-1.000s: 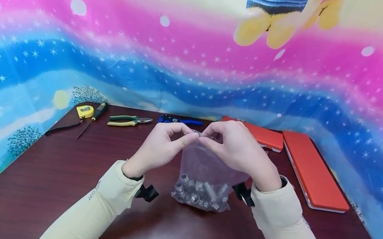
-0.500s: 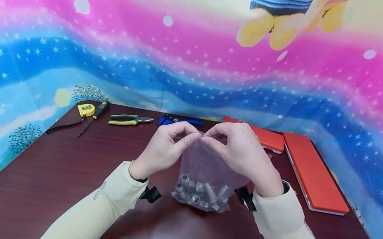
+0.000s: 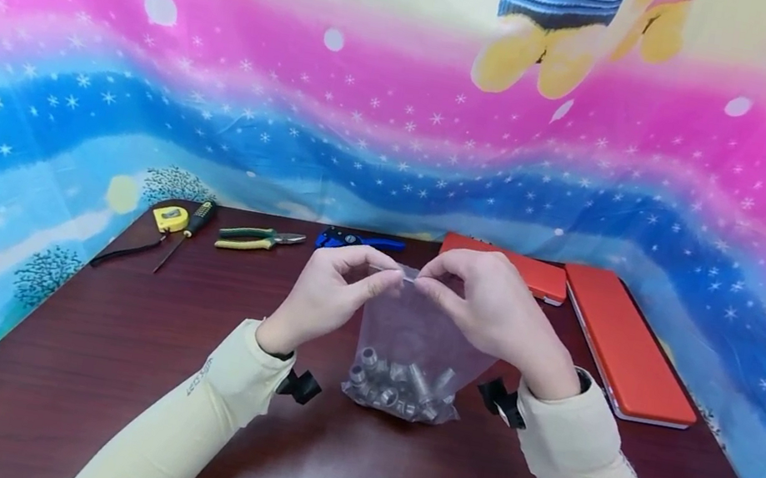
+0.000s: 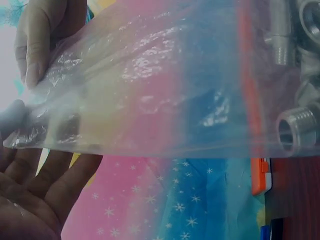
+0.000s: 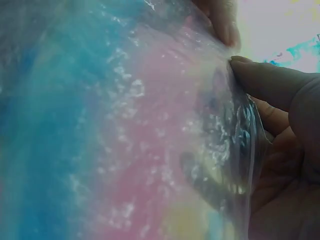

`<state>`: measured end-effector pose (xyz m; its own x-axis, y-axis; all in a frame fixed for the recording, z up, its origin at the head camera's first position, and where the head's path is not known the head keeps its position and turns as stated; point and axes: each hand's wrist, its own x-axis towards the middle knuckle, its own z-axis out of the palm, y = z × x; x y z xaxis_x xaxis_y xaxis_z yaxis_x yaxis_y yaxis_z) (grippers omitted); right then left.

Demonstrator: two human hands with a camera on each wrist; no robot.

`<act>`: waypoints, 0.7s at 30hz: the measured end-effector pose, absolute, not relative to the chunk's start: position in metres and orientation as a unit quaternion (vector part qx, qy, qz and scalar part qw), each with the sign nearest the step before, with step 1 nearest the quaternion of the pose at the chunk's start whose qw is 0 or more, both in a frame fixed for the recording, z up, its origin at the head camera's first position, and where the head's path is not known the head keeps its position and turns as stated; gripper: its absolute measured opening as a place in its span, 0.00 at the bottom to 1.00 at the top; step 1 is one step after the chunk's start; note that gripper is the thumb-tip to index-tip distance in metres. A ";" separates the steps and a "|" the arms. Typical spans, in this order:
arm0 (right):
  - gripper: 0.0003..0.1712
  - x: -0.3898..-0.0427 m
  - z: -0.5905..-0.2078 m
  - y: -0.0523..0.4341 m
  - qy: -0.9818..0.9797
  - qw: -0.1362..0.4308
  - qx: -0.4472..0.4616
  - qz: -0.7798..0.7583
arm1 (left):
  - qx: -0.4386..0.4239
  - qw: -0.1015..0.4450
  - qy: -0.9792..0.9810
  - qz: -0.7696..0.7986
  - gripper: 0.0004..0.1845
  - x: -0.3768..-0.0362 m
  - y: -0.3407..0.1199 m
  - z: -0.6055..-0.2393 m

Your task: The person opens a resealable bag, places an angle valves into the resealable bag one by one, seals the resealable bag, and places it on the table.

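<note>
Upright, plastic bag stands with mouth up, both hands pinching.

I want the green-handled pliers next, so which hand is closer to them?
Left. The left hand, pinching the bag top, sits just right of and in front of the pliers. The right hand pinches the bag beyond it, farther away.

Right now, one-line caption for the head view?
Both hands pinch the top edge of a clear bag of metal fittings.
</note>
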<state>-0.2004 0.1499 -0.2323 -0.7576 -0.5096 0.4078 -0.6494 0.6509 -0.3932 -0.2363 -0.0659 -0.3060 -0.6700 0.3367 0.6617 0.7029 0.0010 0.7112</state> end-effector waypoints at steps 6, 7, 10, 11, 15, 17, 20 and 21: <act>0.03 -0.201 -0.233 0.148 -0.894 0.120 0.321 0.288 | -0.407 0.174 -0.675 -0.591 0.04 -0.235 -0.067 -0.305; 0.03 -0.201 -0.234 0.150 -0.896 0.117 0.315 0.290 | -0.409 0.177 -0.673 -0.590 0.04 -0.235 -0.067 -0.305; 0.04 -0.201 -0.235 0.156 -0.904 0.113 0.296 0.288 | -0.404 0.189 -0.679 -0.583 0.04 -0.236 -0.067 -0.304; 0.04 -0.201 -0.235 0.158 -0.905 0.113 0.294 0.285 | -0.401 0.192 -0.682 -0.581 0.04 -0.237 -0.067 -0.305; 0.04 -0.200 -0.237 0.164 -0.903 0.127 0.303 0.276 | -0.398 0.194 -0.681 -0.583 0.03 -0.237 -0.067 -0.305; 0.03 -0.200 -0.237 0.165 -0.900 0.135 0.312 0.274 | -0.402 0.190 -0.677 -0.586 0.03 -0.237 -0.066 -0.305; 0.03 -0.201 -0.239 0.166 -0.896 0.147 0.320 0.272 | -0.403 0.193 -0.675 -0.587 0.03 -0.237 -0.066 -0.305; 0.03 -0.202 -0.240 0.167 -0.894 0.149 0.322 0.272 | -0.401 0.197 -0.676 -0.585 0.03 -0.237 -0.066 -0.306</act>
